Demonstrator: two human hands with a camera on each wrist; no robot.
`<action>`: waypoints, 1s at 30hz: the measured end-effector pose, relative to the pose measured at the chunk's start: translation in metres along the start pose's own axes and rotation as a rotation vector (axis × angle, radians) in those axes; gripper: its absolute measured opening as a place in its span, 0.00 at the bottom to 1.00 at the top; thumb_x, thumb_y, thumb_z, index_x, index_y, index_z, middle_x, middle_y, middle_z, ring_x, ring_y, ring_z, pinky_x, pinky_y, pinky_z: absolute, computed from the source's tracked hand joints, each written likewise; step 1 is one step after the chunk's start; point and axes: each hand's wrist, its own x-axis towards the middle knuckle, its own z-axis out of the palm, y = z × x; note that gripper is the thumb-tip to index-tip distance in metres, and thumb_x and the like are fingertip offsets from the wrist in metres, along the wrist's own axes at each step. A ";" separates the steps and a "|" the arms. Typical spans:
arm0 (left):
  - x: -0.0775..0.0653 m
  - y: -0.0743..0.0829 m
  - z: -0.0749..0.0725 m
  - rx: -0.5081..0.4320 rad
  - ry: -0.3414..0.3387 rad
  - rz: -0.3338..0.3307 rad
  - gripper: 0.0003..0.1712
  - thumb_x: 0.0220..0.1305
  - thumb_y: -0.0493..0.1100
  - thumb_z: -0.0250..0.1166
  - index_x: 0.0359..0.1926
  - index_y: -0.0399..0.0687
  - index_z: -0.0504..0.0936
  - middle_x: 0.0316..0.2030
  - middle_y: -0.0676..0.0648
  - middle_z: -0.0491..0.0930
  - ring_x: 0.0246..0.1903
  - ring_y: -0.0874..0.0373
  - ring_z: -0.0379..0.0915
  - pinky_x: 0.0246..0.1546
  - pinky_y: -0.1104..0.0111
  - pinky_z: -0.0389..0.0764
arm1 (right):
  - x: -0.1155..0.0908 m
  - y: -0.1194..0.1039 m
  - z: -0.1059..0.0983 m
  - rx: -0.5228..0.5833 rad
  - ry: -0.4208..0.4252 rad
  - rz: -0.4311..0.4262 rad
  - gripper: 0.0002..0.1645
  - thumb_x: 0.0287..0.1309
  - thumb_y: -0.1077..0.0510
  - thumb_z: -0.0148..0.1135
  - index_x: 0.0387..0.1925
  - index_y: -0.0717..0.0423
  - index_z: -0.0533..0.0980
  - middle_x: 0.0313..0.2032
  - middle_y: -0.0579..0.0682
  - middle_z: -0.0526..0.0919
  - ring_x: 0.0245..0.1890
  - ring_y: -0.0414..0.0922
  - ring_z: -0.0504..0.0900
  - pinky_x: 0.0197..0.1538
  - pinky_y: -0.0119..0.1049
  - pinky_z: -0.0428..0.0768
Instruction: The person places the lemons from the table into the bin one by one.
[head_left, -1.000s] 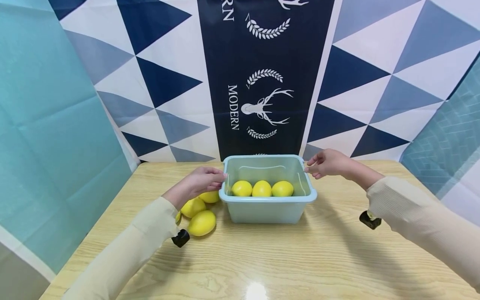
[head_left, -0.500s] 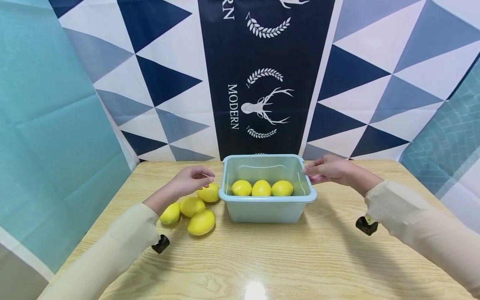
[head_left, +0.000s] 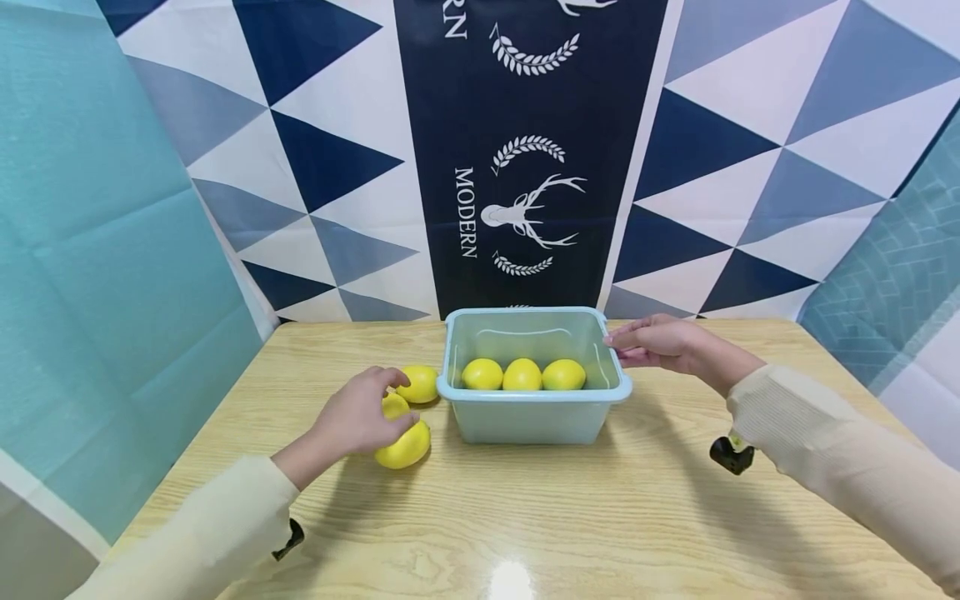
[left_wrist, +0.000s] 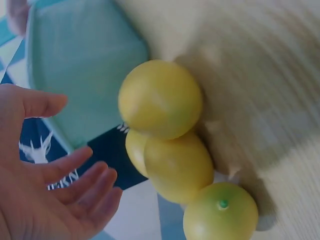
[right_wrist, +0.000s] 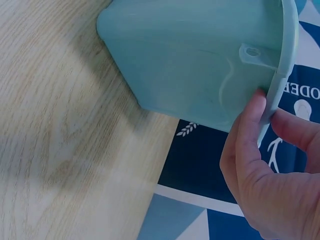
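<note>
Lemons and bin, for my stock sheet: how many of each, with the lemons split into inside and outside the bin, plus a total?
Bin: 1
Lemons inside: 3
Lemons outside: 4
Total: 8

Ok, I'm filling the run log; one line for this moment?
left grip: holds nothing, near loose lemons | right grip: pinches bin rim | bin: three lemons inside

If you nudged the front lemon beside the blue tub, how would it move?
The front lemon would probably roll, since it is rounded and sits on a flat tabletop. Its oval outline may make it wobble, and its smooth-looking skin might feel slippery.
</note>
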 end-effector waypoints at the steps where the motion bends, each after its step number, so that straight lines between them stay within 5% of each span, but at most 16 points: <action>1: -0.003 0.001 0.002 0.040 0.013 0.011 0.29 0.52 0.53 0.68 0.53 0.44 0.77 0.50 0.43 0.79 0.45 0.50 0.76 0.41 0.57 0.82 | 0.000 0.000 0.000 -0.003 0.000 -0.002 0.35 0.67 0.57 0.55 0.66 0.74 0.56 0.32 0.38 0.82 0.34 0.31 0.83 0.48 0.27 0.83; 14: -0.025 0.010 0.034 0.355 0.137 0.159 0.32 0.49 0.53 0.68 0.52 0.39 0.76 0.42 0.42 0.77 0.36 0.49 0.73 0.29 0.61 0.79 | -0.003 -0.001 0.002 0.002 0.008 -0.002 0.37 0.67 0.56 0.55 0.67 0.75 0.54 0.33 0.39 0.81 0.34 0.31 0.83 0.48 0.27 0.83; 30: -0.025 0.013 0.049 0.465 0.149 0.151 0.32 0.48 0.53 0.68 0.52 0.41 0.76 0.41 0.40 0.76 0.36 0.47 0.71 0.23 0.61 0.76 | -0.001 -0.001 0.002 0.016 0.022 0.005 0.35 0.66 0.57 0.56 0.66 0.73 0.56 0.32 0.39 0.82 0.33 0.31 0.83 0.48 0.27 0.83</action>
